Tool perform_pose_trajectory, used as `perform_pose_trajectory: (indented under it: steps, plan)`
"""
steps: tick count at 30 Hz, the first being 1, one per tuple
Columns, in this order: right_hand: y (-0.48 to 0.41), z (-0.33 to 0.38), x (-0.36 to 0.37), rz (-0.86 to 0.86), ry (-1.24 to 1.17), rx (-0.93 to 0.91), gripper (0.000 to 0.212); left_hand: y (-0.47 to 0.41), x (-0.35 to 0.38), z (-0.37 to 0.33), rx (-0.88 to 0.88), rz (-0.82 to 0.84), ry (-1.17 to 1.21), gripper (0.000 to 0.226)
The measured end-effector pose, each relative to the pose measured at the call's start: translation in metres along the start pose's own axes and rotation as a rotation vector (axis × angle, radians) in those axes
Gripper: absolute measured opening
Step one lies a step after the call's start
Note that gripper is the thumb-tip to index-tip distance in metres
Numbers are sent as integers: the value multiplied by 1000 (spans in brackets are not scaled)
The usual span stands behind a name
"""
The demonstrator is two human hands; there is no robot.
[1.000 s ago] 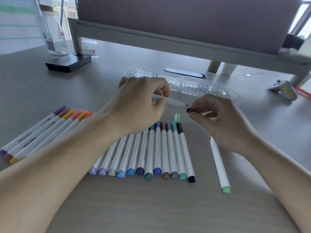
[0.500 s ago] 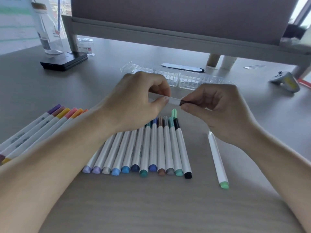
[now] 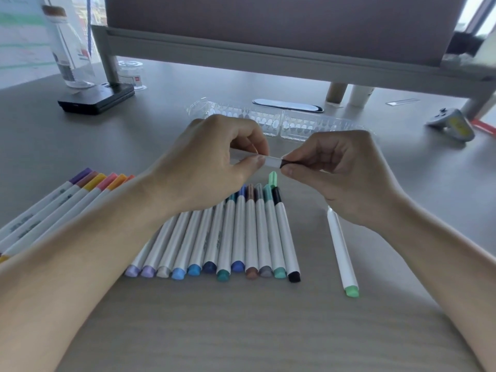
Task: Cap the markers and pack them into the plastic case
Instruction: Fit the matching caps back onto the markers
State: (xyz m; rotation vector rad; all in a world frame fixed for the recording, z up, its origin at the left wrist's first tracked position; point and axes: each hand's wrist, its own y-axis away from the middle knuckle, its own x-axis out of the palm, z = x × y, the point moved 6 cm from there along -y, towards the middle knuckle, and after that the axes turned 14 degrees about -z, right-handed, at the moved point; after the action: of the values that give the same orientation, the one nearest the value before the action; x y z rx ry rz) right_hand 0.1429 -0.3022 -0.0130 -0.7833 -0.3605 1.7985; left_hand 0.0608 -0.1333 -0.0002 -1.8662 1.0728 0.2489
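Note:
My left hand point(image 3: 214, 162) grips the white barrel of a marker point(image 3: 272, 161) held level above the table. My right hand point(image 3: 338, 167) pinches a dark cap point(image 3: 285, 164) that sits on the marker's tip. Below the hands lies a row of several capped markers point(image 3: 236, 237) side by side, with a loose light green cap point(image 3: 272, 179) at its far end. A single white marker with a green end point(image 3: 342, 253) lies apart on the right. Another row of warm-coloured markers point(image 3: 67, 202) lies at the left. The clear plastic case point(image 3: 292, 122) lies open behind my hands.
A black box point(image 3: 96, 99) with a bottle point(image 3: 67, 49) on it stands at the back left beside a small clear jar point(image 3: 131, 75). A grey shelf point(image 3: 268, 57) spans the back. A grey and yellow controller point(image 3: 453, 124) lies at the right.
The dark cap was apart from the marker's tip; my right hand has moved left and pushed it onto the tip. Both hands have come closer together.

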Motion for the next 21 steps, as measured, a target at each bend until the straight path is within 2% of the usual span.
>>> perform_pose_trajectory:
  steps: [9,13,17,21]
  plan:
    - [-5,5,2,-43,-70,-39,14,-4,-15,-9,48,-54,-88,11]
    - [-5,1,-3,-41,-100,-52,15,-9,-16,-25,83,58,-270,10]
    - [-8,-2,-8,-47,-59,-47,13,-16,-5,-46,-29,176,-396,15]
    - [-13,-13,-20,-183,-42,45,16,-12,8,-66,-198,317,-444,32]
